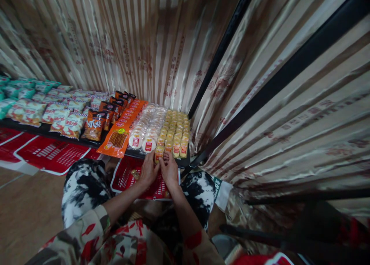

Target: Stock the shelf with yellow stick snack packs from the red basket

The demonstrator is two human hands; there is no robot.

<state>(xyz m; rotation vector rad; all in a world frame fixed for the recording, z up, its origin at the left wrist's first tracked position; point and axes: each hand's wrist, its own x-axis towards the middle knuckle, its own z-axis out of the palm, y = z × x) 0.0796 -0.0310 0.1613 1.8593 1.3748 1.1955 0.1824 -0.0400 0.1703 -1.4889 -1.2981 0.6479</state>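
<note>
Yellow-wrapped and red-labelled, a small packet (158, 154) sits at its row's (162, 135) front, grasped between left hand (149, 169) and right hand (170, 167), probably for alignment, above a red plastic basket (118, 179).

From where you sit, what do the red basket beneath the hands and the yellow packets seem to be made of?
The red basket looks like smooth moulded plastic: its wall shows regular slots. The yellow packets seem wrapped in thin, shiny film, judging by highlights; whether plastic or foil, I cannot tell.
</note>
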